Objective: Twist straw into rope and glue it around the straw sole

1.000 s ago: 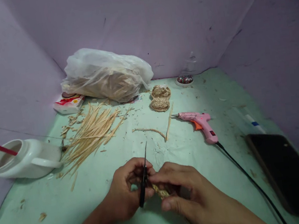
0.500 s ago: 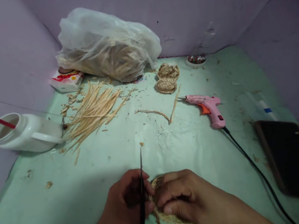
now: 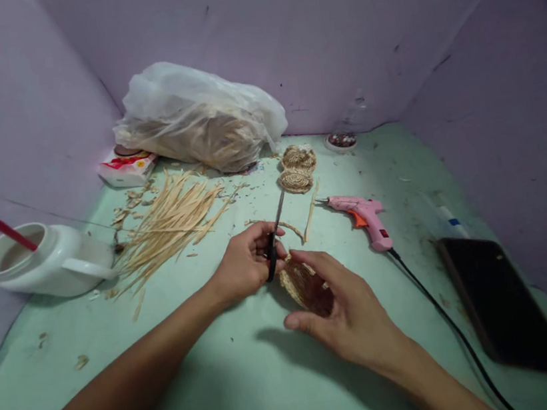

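Observation:
My left hand [image 3: 241, 266] is closed round black-handled scissors [image 3: 272, 259], whose slim metal blades point up and away. Its fingertips also meet the near edge of a curved, coiled piece of braided straw [image 3: 298, 281]. My right hand [image 3: 352, 305] curls over the far side of this straw piece, fingers on top and thumb held apart below. Part of the piece is hidden behind that hand. Just beyond my hands lie a thin braided strand [image 3: 293, 229] and a straight straw strip [image 3: 311, 212]. Two joined straw coils [image 3: 297, 179] rest behind them.
A pink glue gun [image 3: 368, 215] lies right of my hands, its black cord trailing forward past a dark phone [image 3: 502, 296]. Loose straw strips [image 3: 169, 222] spread at left, beside a white jug [image 3: 80, 250] with a red stick. A plastic bag [image 3: 201, 117] stands against the wall.
Both hands have moved forward and up from the near edge, carrying the scissors and straw piece. My right thumb has opened away from the piece. The camera view has shifted.

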`<state>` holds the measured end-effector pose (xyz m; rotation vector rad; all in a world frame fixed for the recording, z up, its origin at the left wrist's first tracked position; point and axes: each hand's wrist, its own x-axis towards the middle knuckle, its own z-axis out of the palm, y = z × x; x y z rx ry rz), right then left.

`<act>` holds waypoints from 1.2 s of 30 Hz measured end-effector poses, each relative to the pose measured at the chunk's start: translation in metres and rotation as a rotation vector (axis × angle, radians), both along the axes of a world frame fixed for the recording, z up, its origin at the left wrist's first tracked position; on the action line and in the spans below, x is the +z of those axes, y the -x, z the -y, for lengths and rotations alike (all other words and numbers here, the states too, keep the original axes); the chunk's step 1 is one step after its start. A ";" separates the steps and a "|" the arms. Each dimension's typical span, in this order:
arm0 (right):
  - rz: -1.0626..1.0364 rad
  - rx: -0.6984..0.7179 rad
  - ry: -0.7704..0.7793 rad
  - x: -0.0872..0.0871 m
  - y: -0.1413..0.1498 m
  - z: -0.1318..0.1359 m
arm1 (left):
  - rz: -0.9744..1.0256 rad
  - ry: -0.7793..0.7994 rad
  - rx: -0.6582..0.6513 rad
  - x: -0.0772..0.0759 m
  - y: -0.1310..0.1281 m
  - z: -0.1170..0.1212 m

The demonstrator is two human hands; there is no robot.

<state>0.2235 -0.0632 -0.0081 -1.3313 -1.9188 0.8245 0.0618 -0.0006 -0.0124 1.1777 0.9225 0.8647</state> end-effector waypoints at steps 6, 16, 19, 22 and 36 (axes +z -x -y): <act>0.154 -0.180 0.016 -0.008 0.019 0.000 | -0.004 0.066 0.044 -0.007 -0.003 0.003; -0.016 -0.254 0.121 -0.026 0.017 0.000 | -0.063 0.060 0.066 -0.010 -0.002 -0.001; -0.012 -0.236 0.106 -0.026 0.017 -0.002 | -0.062 0.070 0.065 -0.010 -0.002 -0.002; 0.033 -0.181 0.078 -0.022 0.017 -0.002 | -0.062 0.068 0.065 -0.010 -0.002 -0.002; 0.048 -0.157 -0.198 -0.022 0.020 0.003 | -0.098 0.063 0.101 -0.011 -0.006 -0.002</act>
